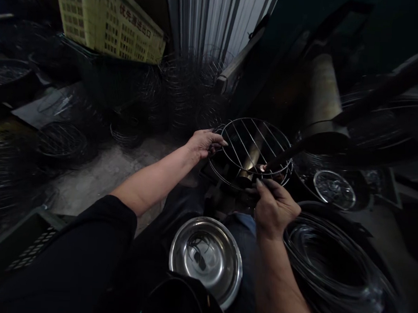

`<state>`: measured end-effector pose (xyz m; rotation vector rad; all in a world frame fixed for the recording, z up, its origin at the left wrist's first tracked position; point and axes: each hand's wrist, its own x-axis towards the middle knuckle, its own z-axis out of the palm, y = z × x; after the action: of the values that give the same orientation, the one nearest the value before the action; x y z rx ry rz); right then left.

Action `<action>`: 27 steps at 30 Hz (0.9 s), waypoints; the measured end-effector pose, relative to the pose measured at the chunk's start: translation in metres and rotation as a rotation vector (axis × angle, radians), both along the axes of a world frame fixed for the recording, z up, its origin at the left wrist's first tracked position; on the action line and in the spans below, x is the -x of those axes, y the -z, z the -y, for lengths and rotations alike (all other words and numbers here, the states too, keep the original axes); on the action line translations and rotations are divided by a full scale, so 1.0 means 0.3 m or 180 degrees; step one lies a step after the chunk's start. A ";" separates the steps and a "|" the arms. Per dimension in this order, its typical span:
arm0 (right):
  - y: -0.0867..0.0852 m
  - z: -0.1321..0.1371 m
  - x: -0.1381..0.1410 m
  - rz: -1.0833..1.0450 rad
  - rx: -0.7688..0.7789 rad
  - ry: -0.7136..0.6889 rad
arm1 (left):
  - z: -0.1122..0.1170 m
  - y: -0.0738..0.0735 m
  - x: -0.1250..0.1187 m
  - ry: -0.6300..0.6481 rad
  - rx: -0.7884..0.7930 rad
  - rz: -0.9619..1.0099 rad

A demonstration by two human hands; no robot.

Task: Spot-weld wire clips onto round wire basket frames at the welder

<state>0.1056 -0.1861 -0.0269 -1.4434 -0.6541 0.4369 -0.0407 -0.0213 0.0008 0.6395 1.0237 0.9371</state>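
Observation:
A round wire rack with parallel cross bars sits over a dark machine part in front of me. My left hand grips its left rim with curled fingers. My right hand is closed at the rack's near edge, pinching the rim or a thin wire; which one I cannot make out. A dark metal arm of the machine reaches down onto the rack from the right, where a small bright spot glows.
A steel bowl holding a few small wire pieces rests on my lap. Coils of dark wire lie at the right. Stacks of wire racks stand behind, a yellow crate above them, another shiny bowl at right.

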 end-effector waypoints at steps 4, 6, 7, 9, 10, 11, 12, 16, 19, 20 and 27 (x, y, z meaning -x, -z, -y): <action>-0.005 -0.003 -0.004 -0.0074 -0.0051 -0.0040 | -0.007 -0.008 -0.007 0.0069 0.0008 -0.0017; -0.013 -0.009 -0.007 -0.0103 -0.0064 -0.0067 | -0.011 -0.018 -0.013 0.0088 0.0033 -0.0054; -0.016 -0.012 -0.007 -0.0106 -0.0059 -0.0075 | -0.014 -0.024 -0.016 0.0090 0.0056 -0.0087; -0.022 -0.021 -0.007 -0.0108 -0.0033 -0.0072 | -0.020 -0.035 -0.024 0.0084 0.0114 -0.0177; -0.023 -0.026 -0.006 -0.0120 -0.0024 -0.0061 | -0.022 -0.040 -0.027 0.0076 0.0145 -0.0231; -0.024 -0.030 -0.006 -0.0144 -0.0023 -0.0053 | -0.025 -0.045 -0.030 0.0066 0.0168 -0.0284; -0.024 -0.034 -0.006 -0.0176 -0.0025 -0.0050 | -0.027 -0.048 -0.033 0.0050 0.0175 -0.0331; -0.035 -0.027 -0.021 -0.0260 0.0095 -0.0176 | -0.034 -0.051 -0.038 0.0018 0.0063 -0.0402; -0.053 0.001 -0.044 -0.0071 0.0601 -0.0473 | -0.036 -0.043 -0.038 0.0041 0.0084 -0.0410; -0.058 0.010 -0.051 0.0106 0.0758 -0.0537 | -0.036 -0.039 -0.038 0.0049 0.0116 -0.0413; -0.044 0.016 -0.045 0.0120 0.0773 -0.0574 | -0.033 -0.029 -0.040 0.0035 0.0102 -0.0421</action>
<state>0.1191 -0.1908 -0.0137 -1.6311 -0.7856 0.6489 -0.0286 -0.0113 0.0096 0.6868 1.1493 0.8762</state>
